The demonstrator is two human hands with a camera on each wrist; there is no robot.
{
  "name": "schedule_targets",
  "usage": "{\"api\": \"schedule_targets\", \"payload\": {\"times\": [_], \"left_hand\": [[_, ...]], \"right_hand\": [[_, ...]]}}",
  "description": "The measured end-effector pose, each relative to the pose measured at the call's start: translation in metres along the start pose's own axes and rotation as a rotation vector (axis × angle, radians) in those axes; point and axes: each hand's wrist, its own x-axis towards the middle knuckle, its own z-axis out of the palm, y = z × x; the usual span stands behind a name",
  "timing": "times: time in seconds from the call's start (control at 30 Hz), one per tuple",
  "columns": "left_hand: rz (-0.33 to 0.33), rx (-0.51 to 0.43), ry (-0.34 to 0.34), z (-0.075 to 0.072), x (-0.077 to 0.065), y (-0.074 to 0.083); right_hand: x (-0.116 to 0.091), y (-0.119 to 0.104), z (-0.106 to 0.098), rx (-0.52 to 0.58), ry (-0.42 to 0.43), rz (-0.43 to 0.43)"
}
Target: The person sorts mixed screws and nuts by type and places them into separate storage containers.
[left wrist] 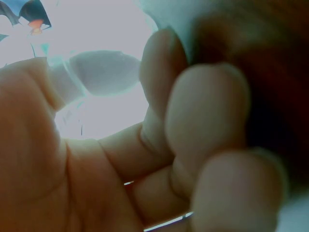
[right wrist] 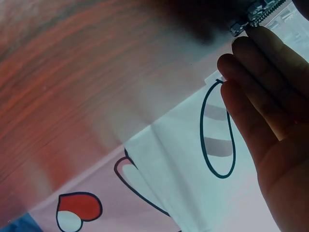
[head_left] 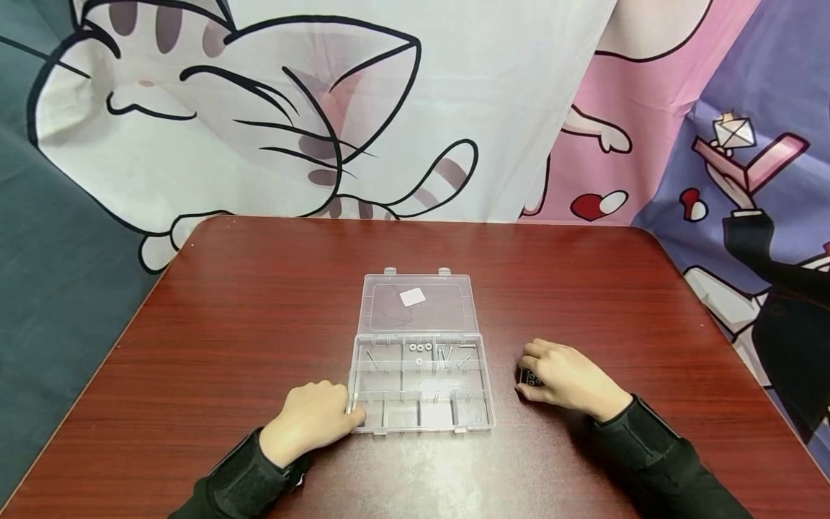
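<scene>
A clear plastic compartment box [head_left: 403,375] lies on the table with its lid [head_left: 382,310] swung back, away from me. My left hand [head_left: 314,418] grips the box's left side near the front corner, the thumb over the rim; the left wrist view is glary, with curled fingers [left wrist: 207,116] blurred up close. To the right of the box, my right hand [head_left: 570,378] pinches a small dark circuit board [right wrist: 258,14] low over the table. Its fingertips hide most of the board, but components and a row of pins show in the right wrist view.
Small pale rings [head_left: 420,347] and thin metal screws or pins [head_left: 444,355] lie in the box's back compartments. A white label [head_left: 412,297] is on the lid. The reddish-brown table [head_left: 259,303] ends at a cartoon-print curtain [head_left: 506,108].
</scene>
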Motion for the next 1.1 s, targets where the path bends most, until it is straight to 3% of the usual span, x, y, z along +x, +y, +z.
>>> {"api": "schedule_targets", "payload": {"times": [0.47, 1.1], "left_hand": [[0.000, 0.002, -0.007, -0.001, 0.000, 0.001], [-0.006, -0.002, -0.016, -0.001, 0.000, 0.000]], "right_hand": [[0.016, 0.010, -0.011, -0.032, -0.009, 0.015], [0.074, 0.016, -0.027, -0.090, 0.032, -0.021]]}}
